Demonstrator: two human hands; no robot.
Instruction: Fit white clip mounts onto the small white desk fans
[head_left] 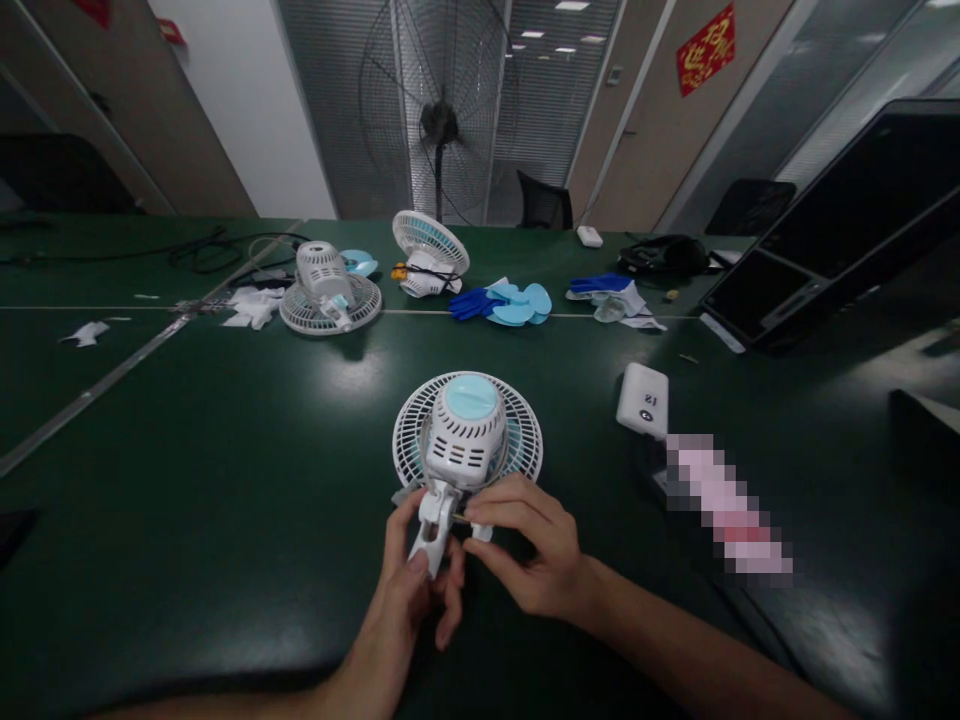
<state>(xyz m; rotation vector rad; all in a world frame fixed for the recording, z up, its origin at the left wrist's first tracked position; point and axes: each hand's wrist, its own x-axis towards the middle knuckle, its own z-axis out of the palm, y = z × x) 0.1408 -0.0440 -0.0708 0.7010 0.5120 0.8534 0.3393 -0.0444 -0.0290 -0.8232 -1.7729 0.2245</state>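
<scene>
A small white fan (466, 440) lies face down on the green table, its round grille flat and its motor housing with a light blue cap (471, 397) pointing up. My left hand (420, 580) is closed round the fan's white clip bracket (430, 540), which sticks out toward me. At the right side of the bracket's joint, my right hand (529, 545) pinches a small white knob (481, 533). A thin brass-coloured shaft shows between this knob and the joint. Fingers partly cover the knob.
Farther back are a second fan (322, 285), a third fan (429, 250), light blue fan blades (519, 304) and blue-white gloves (611, 292). A white power bank (643, 400) lies to the right, near a dark monitor (847, 220). A large floor fan (439, 122) stands behind the table.
</scene>
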